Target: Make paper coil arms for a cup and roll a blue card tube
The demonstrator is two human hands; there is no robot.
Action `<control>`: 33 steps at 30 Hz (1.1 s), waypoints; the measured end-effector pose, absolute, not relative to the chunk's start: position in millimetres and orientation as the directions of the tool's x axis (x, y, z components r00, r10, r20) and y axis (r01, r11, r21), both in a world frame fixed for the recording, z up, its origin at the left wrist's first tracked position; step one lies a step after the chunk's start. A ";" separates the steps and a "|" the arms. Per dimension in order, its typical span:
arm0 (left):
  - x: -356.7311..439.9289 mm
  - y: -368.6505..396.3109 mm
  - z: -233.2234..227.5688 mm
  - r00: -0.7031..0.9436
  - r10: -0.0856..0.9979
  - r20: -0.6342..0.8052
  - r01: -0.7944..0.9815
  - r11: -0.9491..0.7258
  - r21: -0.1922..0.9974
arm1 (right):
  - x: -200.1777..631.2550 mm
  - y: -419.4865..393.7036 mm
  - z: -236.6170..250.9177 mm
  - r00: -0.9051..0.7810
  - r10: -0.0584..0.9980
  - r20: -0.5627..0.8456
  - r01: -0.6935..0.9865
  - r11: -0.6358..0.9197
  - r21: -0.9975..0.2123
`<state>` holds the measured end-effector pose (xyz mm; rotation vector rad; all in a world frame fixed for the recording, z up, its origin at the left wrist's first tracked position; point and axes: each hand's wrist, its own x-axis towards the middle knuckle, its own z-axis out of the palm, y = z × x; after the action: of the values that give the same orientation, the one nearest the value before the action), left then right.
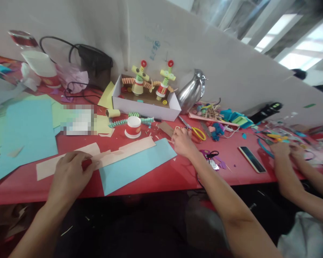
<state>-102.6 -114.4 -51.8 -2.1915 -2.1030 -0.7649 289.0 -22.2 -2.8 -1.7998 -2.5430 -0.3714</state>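
L hand lies flat, fingers spread open, pressing the peach paper strip on the red surface, near-left, over blue paper. R hand further right, fingers curled at yellow-handled scissors; can't tell if gripped. Another person's hands far right.

A craft table against a pale partition, daylight at your upper right.

You are looking along a long red table that runs from left to right, its far edge against a plain whitish wall panel with faint blue scribbles on it. Beyond the panel's slanting top edge, bright windows with pale frames let in daylight. Under the table's near edge everything falls into dark shadow.
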 end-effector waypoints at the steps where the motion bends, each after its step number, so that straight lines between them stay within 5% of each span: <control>1: -102.0 -115.0 -51.4 -0.032 0.936 0.350 0.939 -0.092 0.332 | 288.7 -23.4 0.4 -0.268 0.942 0.204 0.956 0.234 0.179; 5: -96.7 -121.6 -45.0 -0.141 0.940 0.310 0.881 -0.024 0.472 | 283.6 -29.6 11.2 -0.031 0.903 0.429 0.998 0.052 -0.038; 11: -82.8 -132.9 -20.8 -0.410 0.904 0.123 0.567 0.147 0.811 | 249.6 -37.3 18.2 -0.358 0.891 0.279 0.730 0.453 -0.512; 18: -71.1 -137.8 2.8 -0.397 0.918 0.002 0.264 0.112 0.958 | 239.0 -40.3 24.3 -0.221 0.966 0.137 0.434 0.223 -0.873; 22: -64.0 -140.2 -5.5 -0.297 0.954 -0.046 0.138 0.091 0.986 | 250.6 -54.9 10.0 -0.099 0.994 0.054 0.429 0.091 -0.899; 33: -48.3 -157.3 -27.8 -0.175 0.982 0.076 0.651 0.058 0.757 | 249.1 -79.1 -29.4 -0.005 0.986 0.166 0.824 0.098 -0.558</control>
<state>-48.3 -157.3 -27.8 -2.2252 -2.5653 -1.2794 249.1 -79.1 -29.4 -1.7673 -1.8701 0.4138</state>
